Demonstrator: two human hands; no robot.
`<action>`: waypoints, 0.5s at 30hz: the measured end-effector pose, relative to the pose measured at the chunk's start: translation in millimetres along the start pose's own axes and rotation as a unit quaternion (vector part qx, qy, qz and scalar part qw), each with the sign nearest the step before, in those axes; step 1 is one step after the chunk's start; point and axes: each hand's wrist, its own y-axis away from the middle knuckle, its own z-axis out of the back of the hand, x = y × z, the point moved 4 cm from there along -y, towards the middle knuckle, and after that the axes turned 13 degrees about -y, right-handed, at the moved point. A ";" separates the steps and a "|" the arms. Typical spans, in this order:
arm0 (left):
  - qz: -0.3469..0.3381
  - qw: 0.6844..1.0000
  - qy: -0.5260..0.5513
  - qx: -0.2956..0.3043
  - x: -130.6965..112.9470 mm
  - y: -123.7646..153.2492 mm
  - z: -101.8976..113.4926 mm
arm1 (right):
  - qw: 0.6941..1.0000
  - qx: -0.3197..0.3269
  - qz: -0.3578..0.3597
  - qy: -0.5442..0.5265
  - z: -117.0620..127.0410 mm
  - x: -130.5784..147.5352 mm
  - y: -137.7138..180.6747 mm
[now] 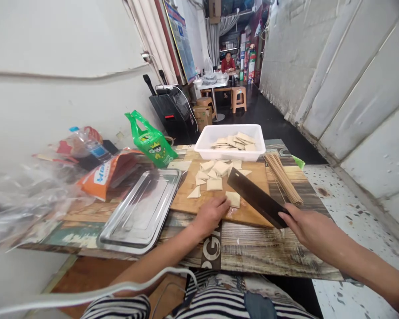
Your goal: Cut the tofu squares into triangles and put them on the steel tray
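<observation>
My right hand (304, 226) grips the handle of a broad dark cleaver (254, 197), its blade angled up and left over the wooden cutting board (252, 212). My left hand (211, 212) rests curled at the board's near edge, fingertips pressed on a pale tofu piece (233, 199) just left of the blade. Several cut tofu pieces (214, 173) lie scattered on the board's far half. Behind the board a white plastic tub (231, 139) holds more tofu slices.
A steel tray (142, 210) lies left of the board. A bundle of bamboo skewers (282, 177) lies to the right. A green bag (151, 141), an orange packet (108, 175) and a plastic bottle (91, 144) crowd the left. A person sits far back.
</observation>
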 end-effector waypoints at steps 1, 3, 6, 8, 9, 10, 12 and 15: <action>-0.004 1.000 -0.011 -0.018 -2.7 2.9 -2.2 | 1.000 0.012 0.004 0.014 0.7 3.3 -3.4; -0.015 0.999 -0.024 -0.041 -7.8 4.3 -2.0 | 0.999 0.034 0.010 0.023 1.3 8.3 -8.5; -0.023 0.997 -0.041 -0.063 -12.8 0.5 5.8 | 0.998 0.061 0.016 0.019 0.8 11.7 -12.6; -0.025 0.996 -0.047 -0.067 -14.7 -1.8 10.3 | 0.997 0.071 0.016 0.023 0.3 11.9 -13.7; -0.024 0.996 -0.049 -0.066 -15.3 -2.5 11.5 | 0.997 0.073 0.017 0.026 0.1 11.8 -13.9; -0.022 0.996 -0.050 -0.064 -15.6 -2.7 11.9 | 0.997 0.074 0.019 0.027 0.0 11.9 -14.0; -0.020 0.997 -0.051 -0.061 -16.0 -2.4 11.7 | 0.997 0.074 0.021 0.031 0.2 12.3 -14.3; -0.023 0.996 -0.057 -0.059 -16.6 -1.5 11.0 | 0.997 0.071 0.020 0.031 1.4 13.8 -14.8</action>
